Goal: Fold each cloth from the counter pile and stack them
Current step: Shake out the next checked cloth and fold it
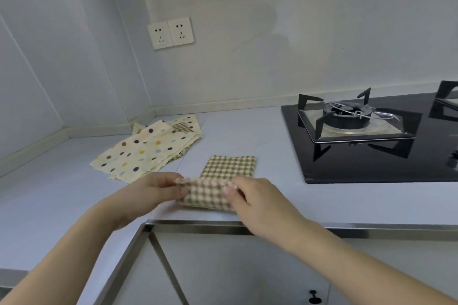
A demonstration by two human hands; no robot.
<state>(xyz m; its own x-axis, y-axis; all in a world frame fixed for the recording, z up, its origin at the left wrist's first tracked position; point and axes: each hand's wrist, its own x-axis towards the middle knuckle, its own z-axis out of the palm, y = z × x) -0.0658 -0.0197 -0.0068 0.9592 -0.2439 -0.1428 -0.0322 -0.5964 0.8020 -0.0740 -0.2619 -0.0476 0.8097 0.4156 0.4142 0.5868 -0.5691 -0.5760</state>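
Now left hand point(158, 187), right hand point(250, 195) pinch checked cloth point(218, 188), zigzag-edged, half-folded.

Near the front edge of the pale worktop point(247, 131), a person's left hand point(158, 188) and right hand point(257, 200) each pinch the near fold of a green checked cloth point(223, 181), lifting it over the part lying flat behind. Toward the worktop's back left corner lies a loose pile of cloths point(148, 151), the top one cream with coloured dots. A black gas hob point(366, 146) is set into the worktop's right side. Two wall sockets point(171, 32) sit above the pile.
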